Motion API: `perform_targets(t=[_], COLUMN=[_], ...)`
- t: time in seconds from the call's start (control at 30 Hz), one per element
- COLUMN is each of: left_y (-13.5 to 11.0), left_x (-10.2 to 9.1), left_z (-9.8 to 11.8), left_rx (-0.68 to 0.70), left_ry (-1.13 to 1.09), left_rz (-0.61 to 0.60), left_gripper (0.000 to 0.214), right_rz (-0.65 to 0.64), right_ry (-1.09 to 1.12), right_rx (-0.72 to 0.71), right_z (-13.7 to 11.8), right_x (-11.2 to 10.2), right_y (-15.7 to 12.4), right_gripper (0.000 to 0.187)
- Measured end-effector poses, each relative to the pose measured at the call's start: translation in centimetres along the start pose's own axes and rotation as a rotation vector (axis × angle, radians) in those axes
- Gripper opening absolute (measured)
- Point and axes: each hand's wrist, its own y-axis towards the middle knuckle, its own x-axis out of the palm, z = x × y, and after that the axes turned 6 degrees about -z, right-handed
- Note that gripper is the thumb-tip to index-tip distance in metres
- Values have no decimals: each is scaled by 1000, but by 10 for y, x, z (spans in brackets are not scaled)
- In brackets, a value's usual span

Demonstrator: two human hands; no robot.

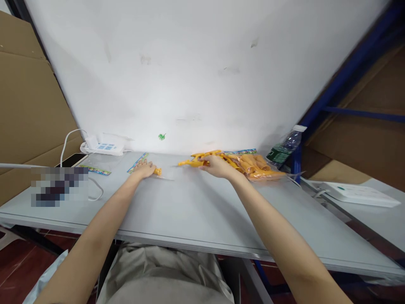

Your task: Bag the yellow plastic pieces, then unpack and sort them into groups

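Observation:
My left hand (pixel 144 169) lies on the grey table (pixel 190 211) with its fingers curled over a small orange toy (pixel 157 171) in a clear bag. My right hand (pixel 218 165) reaches toward the back of the table and grips a yellow-orange plastic toy (pixel 194 161) by its near end. Just right of that hand lies a heap of orange toys in clear bags (pixel 256 166). A printed paper header card (pixel 137 162) lies flat beside my left hand.
A white power strip (pixel 103 147) with cables sits at the back left, next to a phone (pixel 73 159). A plastic water bottle (pixel 284 147) leans at the back right. Another white power strip (pixel 357 193) lies on the neighbouring table. Cardboard stands at both sides.

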Motion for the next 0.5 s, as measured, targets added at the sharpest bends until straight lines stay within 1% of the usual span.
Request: perform_targets(t=[0.1, 0.17, 0.27, 0.4, 0.5], left_y=[-3, -6, -11, -18, -20], left_x=[1, 3, 6, 9, 8], left_z=[8, 13, 17, 20, 19], left_rx=[-30, -32, -29, -19, 24], left_ry=[-14, -14, -24, -58, -68], left_rz=[24, 29, 49, 98, 141], left_gripper=[59, 60, 62, 65, 65], right_rz=[-71, -69, -15, 70, 161], right_ry=[105, 148, 179, 281, 390], right_rx=[-41, -51, -29, 54, 103], right_z=[-1, -4, -12, -22, -27], right_x=[5, 14, 32, 58, 75], right_y=[-8, -8, -1, 12, 25], right_gripper=[31, 31, 31, 34, 29])
